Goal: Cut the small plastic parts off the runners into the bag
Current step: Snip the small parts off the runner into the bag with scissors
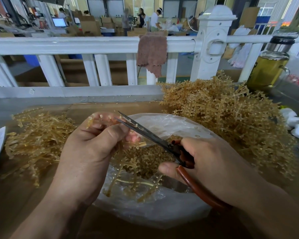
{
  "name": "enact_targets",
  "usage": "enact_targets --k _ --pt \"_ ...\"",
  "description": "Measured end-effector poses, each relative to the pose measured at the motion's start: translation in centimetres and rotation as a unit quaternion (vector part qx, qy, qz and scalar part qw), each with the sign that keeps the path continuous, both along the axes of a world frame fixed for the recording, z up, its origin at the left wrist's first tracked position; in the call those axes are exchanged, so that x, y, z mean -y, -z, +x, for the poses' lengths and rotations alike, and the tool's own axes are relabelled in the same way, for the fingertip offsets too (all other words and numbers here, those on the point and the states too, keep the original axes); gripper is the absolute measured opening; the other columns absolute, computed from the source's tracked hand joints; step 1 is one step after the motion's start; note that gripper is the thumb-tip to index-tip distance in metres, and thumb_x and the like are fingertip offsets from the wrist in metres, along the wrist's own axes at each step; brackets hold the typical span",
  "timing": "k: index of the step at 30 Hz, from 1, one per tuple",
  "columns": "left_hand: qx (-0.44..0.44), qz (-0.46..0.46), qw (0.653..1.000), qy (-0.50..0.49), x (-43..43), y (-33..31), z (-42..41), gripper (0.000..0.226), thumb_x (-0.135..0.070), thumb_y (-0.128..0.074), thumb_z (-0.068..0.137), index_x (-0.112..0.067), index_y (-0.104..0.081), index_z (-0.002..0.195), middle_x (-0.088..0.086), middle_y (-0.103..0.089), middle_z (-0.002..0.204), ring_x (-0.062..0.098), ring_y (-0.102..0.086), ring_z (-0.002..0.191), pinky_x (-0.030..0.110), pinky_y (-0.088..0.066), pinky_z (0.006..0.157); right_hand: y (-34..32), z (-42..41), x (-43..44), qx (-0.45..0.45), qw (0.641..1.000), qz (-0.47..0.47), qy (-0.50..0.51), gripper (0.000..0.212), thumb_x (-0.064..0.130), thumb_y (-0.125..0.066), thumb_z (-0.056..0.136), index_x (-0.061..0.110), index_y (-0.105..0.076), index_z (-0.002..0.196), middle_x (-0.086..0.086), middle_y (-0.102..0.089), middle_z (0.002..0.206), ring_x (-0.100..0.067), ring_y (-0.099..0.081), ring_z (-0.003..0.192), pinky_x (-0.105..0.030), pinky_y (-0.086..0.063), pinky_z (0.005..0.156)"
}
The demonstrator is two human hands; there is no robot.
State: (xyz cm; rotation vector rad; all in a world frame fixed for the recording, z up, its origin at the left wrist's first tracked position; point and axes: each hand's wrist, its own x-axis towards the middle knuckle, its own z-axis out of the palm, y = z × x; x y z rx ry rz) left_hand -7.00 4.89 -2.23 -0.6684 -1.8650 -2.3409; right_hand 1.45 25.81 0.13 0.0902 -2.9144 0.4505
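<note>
My left hand (91,144) grips an amber plastic runner (133,171) that hangs down over the clear plastic bag (162,211). My right hand (212,163) holds scissors (145,131) by their brown handles. The dark blades lie along the runner's top row of small parts, just past my left fingertips. A layer of small cut parts (155,157) fills the bag's bottom.
A large heap of uncut runners (228,114) lies at the right. A flatter pile of stripped runners (38,135) lies at the left. A white railing (93,45) with a pink cloth (151,52) runs behind; a glass bottle (269,66) stands far right.
</note>
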Motion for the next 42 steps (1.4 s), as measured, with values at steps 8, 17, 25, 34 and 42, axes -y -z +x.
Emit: enact_targets --k 8,17,25,34,42 --pt "0.008 0.012 1.0 0.004 -0.13 -0.1 0.07 0.011 -0.029 -0.074 0.075 -0.023 -0.076 0.084 0.008 -0.076 0.086 0.026 -0.073 0.082 0.035 -0.06 0.075 -0.05 0.08 0.15 -0.009 1.0 0.01 -0.002 0.073 0.099 -0.009 0.056 0.032 -0.039 0.063 0.012 -0.044 0.053 -0.002 -0.042 0.045 -0.017 -0.023 0.046" --pt "0.016 0.014 1.0 0.008 -0.1 -0.16 0.12 0.012 -0.028 -0.074 0.075 -0.021 -0.076 0.084 0.009 -0.076 0.086 0.026 -0.072 0.082 0.036 -0.059 0.075 0.07 0.01 0.18 -0.018 1.0 0.018 0.006 0.064 0.093 -0.023 0.065 0.031 -0.039 0.061 0.011 -0.043 0.049 -0.004 -0.041 0.042 -0.017 -0.023 0.043" --pt "0.03 0.018 0.999 0.006 -0.11 -0.19 0.17 0.015 -0.028 -0.074 0.074 -0.014 -0.079 0.078 0.011 -0.076 0.083 0.027 -0.073 0.079 0.042 -0.057 0.078 0.21 -0.02 0.18 -0.028 0.999 0.021 0.009 0.065 0.095 -0.023 0.065 0.032 -0.036 0.06 0.012 -0.041 0.049 -0.002 -0.039 0.043 -0.019 -0.022 0.046" --pt "0.038 0.017 0.999 0.002 -0.07 -0.25 0.1 0.016 -0.028 -0.075 0.074 -0.014 -0.079 0.081 0.013 -0.075 0.085 0.031 -0.068 0.081 0.051 -0.053 0.083 0.31 -0.07 0.06 -0.035 0.999 0.032 0.004 0.07 0.098 -0.015 0.064 0.032 -0.036 0.061 0.011 -0.041 0.049 -0.003 -0.04 0.042 -0.017 -0.021 0.044" --pt "0.053 0.024 0.998 0.003 -0.05 -0.27 0.18 0.019 -0.029 -0.076 0.072 -0.012 -0.078 0.08 0.014 -0.075 0.087 0.031 -0.071 0.082 0.042 -0.059 0.078 0.44 -0.17 0.07 -0.033 0.999 0.025 0.006 0.069 0.096 -0.02 0.065 0.03 -0.038 0.06 0.01 -0.043 0.049 -0.004 -0.041 0.043 -0.019 -0.024 0.045"
